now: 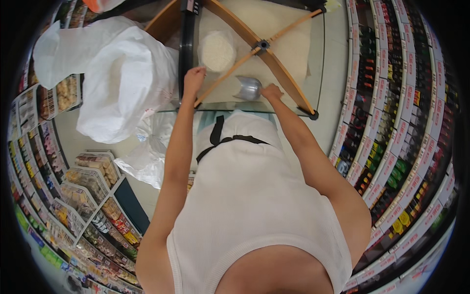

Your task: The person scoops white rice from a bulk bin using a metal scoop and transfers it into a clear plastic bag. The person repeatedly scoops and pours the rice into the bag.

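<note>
A glass-sided bin (pixel 257 106) of pale rice (pixel 271 22) stands before me, crossed by curved wooden slats (pixel 290 77) that meet at a black joint. My right hand (pixel 271 92) is closed around the handle of a metal scoop (pixel 250 87), whose mouth points left, low over the rice near the front glass. My left hand (pixel 195 77) is at the bin's black left edge, fingers curled near a clear plastic bag filled with rice (pixel 217 51). Whether those fingers pinch the bag's rim cannot be made out. The bag rests upon the loose rice behind the scoop.
Large white sacks (pixel 125 77) stand against the bin's left side, with crumpled plastic (pixel 150 158) below them. Store shelves (pixel 389 147) curve along the right. Wire baskets of packaged goods (pixel 88 183) stand at lower left. The wooden slats cross above the rice.
</note>
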Tool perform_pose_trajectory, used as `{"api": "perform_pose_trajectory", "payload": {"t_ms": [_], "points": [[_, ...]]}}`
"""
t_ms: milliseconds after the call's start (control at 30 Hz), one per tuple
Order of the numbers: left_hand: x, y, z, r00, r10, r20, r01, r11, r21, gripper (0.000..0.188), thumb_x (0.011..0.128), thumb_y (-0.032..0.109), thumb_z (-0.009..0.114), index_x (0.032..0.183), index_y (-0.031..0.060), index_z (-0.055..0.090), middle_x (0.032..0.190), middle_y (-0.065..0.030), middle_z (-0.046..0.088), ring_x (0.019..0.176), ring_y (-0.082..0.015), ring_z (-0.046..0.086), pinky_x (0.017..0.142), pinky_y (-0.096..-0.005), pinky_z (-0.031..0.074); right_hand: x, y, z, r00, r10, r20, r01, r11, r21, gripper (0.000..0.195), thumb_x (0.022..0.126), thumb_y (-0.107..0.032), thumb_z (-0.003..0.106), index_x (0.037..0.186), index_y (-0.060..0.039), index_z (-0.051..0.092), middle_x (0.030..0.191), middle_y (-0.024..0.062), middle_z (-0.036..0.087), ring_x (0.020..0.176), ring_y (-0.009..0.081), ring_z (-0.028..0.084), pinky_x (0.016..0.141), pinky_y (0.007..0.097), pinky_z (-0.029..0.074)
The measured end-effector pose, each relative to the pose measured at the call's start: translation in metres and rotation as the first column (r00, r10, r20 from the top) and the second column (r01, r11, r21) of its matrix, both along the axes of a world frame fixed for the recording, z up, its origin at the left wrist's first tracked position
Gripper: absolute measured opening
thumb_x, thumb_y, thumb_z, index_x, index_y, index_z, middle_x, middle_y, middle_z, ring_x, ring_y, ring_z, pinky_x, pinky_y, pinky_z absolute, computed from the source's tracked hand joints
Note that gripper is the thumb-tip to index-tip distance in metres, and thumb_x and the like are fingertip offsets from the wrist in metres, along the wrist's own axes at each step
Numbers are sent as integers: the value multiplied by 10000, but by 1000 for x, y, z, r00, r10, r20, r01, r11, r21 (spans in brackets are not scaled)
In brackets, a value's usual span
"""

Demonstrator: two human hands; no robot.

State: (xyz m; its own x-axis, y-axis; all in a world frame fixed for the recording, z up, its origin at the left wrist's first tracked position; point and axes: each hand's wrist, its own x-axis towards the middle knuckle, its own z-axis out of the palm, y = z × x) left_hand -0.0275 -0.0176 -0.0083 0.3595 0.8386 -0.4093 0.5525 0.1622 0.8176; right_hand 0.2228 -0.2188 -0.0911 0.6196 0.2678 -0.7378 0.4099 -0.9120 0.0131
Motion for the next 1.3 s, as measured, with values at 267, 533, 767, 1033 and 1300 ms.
{"api": "perform_pose_trajectory", "payload": {"t_ms": [267,533,767,1033,1300], "points": [[6,-1,7,997,83,5,-82,987,-137,325,897,286,577,694,33,590,593,-5,520,558,-101,489,542,-269,371,49,-81,-8,980,97,-175,-29,936,352,337,743,-424,738,858,-109,765,889,129,719,857,285,684,779,373,524],[16,-11,21,974,207,89,-185,960,-211,294,920,257,570,688,78,573,589,39,473,499,-71,421,472,-239,327,70,-100,38,968,104,-230,56,801,596,345,778,-405,726,878,-75,751,774,134,701,733,265,667,700,355,509],[24,-19,18,983,182,34,-170,960,-223,318,931,272,567,664,99,546,566,51,450,499,-64,406,485,-231,323,76,-121,79,973,55,-222,82,822,563,315,799,-374,728,821,-59,735,690,89,675,631,198,630,621,334,484],[19,-14,16,980,200,15,-194,963,-187,272,911,247,566,709,67,586,591,43,468,552,-66,446,516,-241,342,84,-142,111,964,165,-209,-24,837,546,323,795,-392,722,823,-70,741,693,91,668,632,216,618,608,343,470],[20,-6,35,989,149,-6,-147,968,-204,303,900,253,561,669,57,549,594,27,477,531,-84,438,507,-261,339,68,-92,187,993,113,-31,-74,812,579,372,797,-475,695,838,-111,756,724,115,680,694,282,653,627,371,492]]}}
